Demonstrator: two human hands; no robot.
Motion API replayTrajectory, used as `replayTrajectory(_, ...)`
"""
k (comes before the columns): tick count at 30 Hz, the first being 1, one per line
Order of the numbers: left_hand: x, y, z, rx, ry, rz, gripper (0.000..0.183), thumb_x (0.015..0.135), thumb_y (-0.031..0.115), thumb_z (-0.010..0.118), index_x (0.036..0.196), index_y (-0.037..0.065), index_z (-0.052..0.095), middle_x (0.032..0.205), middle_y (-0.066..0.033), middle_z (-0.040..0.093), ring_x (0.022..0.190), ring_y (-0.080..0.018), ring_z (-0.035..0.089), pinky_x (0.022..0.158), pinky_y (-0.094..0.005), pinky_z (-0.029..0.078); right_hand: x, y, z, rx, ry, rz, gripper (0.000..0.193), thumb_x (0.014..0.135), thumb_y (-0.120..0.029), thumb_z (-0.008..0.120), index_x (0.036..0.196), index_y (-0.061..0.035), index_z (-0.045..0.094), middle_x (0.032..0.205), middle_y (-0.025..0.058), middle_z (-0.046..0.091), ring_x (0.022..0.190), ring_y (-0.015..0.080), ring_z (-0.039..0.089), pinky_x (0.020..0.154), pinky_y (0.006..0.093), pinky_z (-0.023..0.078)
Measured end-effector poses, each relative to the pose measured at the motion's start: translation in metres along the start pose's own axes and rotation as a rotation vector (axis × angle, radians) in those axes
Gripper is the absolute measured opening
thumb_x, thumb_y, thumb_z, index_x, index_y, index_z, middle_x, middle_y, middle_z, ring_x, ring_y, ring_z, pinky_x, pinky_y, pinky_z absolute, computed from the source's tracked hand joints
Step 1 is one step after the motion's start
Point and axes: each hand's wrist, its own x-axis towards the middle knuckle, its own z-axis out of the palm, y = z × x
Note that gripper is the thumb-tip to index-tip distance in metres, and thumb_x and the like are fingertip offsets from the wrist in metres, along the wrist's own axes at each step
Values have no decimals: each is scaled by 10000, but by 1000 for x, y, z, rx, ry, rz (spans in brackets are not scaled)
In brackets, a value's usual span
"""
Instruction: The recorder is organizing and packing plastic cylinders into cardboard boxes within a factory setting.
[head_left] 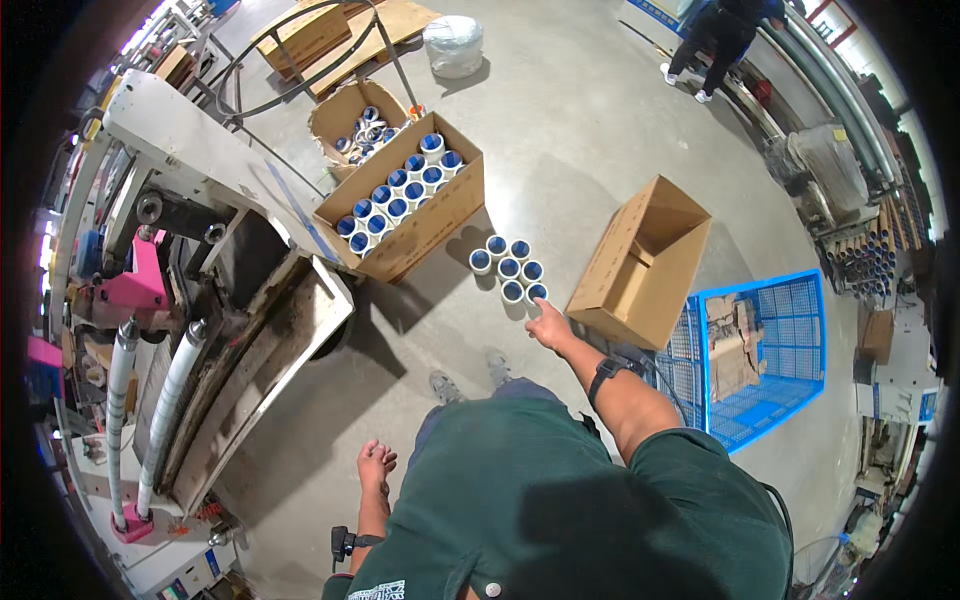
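Cardboard box holds rows of blue-centred rolls

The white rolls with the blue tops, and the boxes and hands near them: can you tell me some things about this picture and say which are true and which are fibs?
1. Seven loose rolls stand together in front of the person. True.
2. The left hand has a roll in its grip. False: no roll shows in its grip.
3. The right hand is nearer the loose rolls than the left hand is. True.
4. The open box beside the crate is full of rolls. False: bare cardboard shows inside it; rows of rolls stand in the filled box by the white machine.
5. Brown cardboard lies inside the blue crate. True.
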Motion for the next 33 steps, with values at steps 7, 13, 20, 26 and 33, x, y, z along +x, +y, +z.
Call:
replayTrajectory(7, -7, -33, -9, -58, -6, -31, 453, 914, 97, 516, 1341, 7, 397, 933, -107, 616, 736, -184, 632, 636, -299, 516, 16, 27, 10, -142, 11, -24, 711, 721, -143, 630, 1370, 4, 380, 784, 139, 673, 684, 215, 661, 677, 333, 519)
replayTrajectory(13, -27, -42, -5, -23, 90, -58, 444, 903, 100, 523, 1327, 26, 414, 924, -103, 626, 703, -184, 636, 620, -302, 518, 11, 41, 11, -212, -51, -1, 700, 723, -133, 618, 1367, 9, 380, 792, 155, 671, 695, 226, 667, 677, 338, 520)
replayTrajectory(20, -36, -51, -4, -34, 108, -57, 457, 895, 105, 531, 1328, 23, 413, 933, -107, 630, 713, -186, 643, 623, -302, 524, 18, 29, 10, -172, 6, -23, 746, 737, -130, 620, 1401, 7, 311, 799, 157, 675, 705, 221, 671, 670, 348, 520)
replayTrajectory(26, -40, -58, -4, -67, 95, -36, 483, 890, 117, 541, 1340, 6, 406, 977, -127, 626, 758, -207, 647, 637, -303, 524, 36, 25, 12, -143, 51, -100, 765, 735, -94, 644, 1409, -1, 294, 781, 141, 673, 675, 215, 666, 637, 334, 518)
replayTrajectory(33, -45, -74, -11, -83, 114, -45, 478, 888, 116, 551, 1332, 5, 416, 986, -135, 627, 780, -216, 641, 643, -310, 518, 28, -6, 4, -25, 25, -2, 703, 729, -95, 649, 1360, 18, 360, 794, 150, 674, 658, 224, 665, 604, 322, 513)
